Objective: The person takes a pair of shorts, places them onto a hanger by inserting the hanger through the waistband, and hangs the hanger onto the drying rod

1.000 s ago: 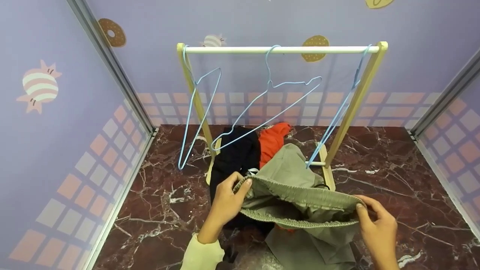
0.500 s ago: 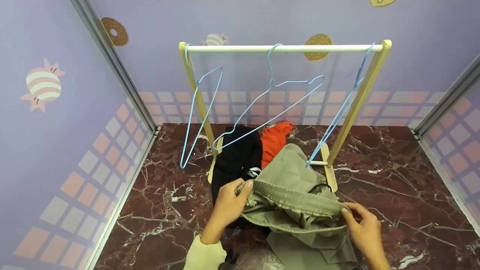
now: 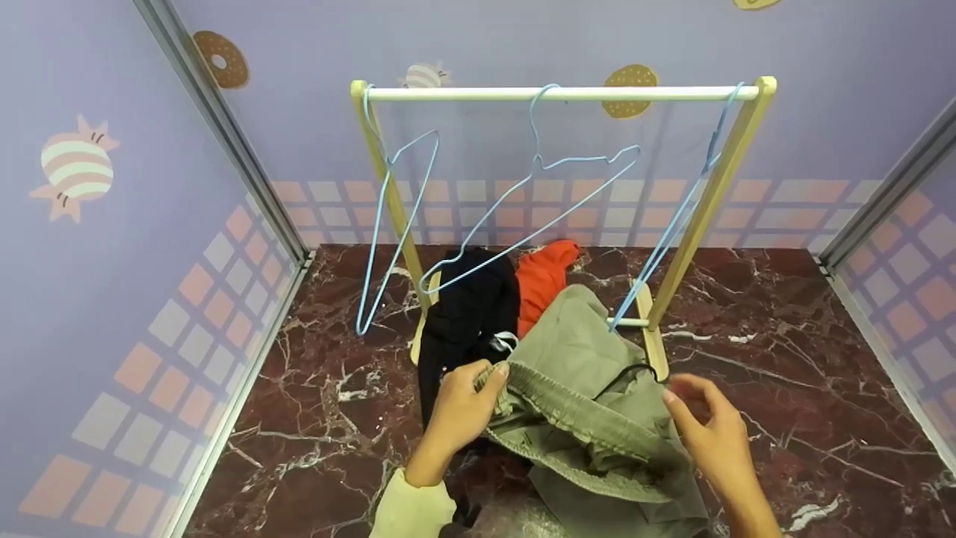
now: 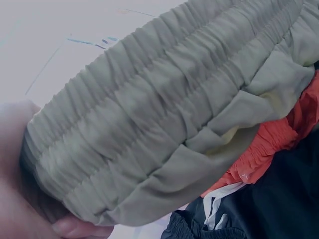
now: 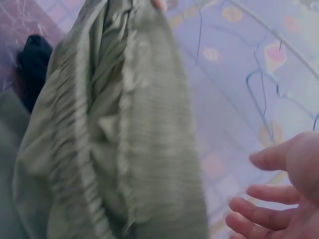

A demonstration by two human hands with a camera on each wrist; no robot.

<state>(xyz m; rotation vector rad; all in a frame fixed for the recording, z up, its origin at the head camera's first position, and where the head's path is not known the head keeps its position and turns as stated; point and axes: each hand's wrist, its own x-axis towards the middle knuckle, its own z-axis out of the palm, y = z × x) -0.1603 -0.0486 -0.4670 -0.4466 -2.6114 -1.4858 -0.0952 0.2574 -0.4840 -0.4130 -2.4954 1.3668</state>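
Note:
My left hand (image 3: 463, 403) pinches one end of the gathered elastic waistband of olive-green pants (image 3: 567, 329). In the left wrist view the waistband (image 4: 149, 99) runs up and right from my left thumb and fingers (image 4: 77, 228). My right hand (image 3: 713, 433) is off the pants, just right of the waistband, thumb and fingers apart. The right wrist view shows this hand (image 5: 279, 199) holding nothing, a gap between it and the waistband (image 5: 159, 134). The waist opening sags toward the front on the right side. A black cord (image 3: 635, 370) loops out near the waistband.
Behind the pants stands a wooden rack (image 3: 694, 224) with a white rail (image 3: 478, 94). Blue wire hangers hang at left (image 3: 373, 246), middle (image 3: 485, 220) and right (image 3: 665, 246). Black clothing (image 3: 470, 306) and red clothing (image 3: 544, 280) lie beneath on the dark marbled surface (image 3: 806, 359).
My right hand has let go of the waistband's right end after moving inward. That end has dropped toward the front. My left hand keeps its pinch and has shifted slightly.

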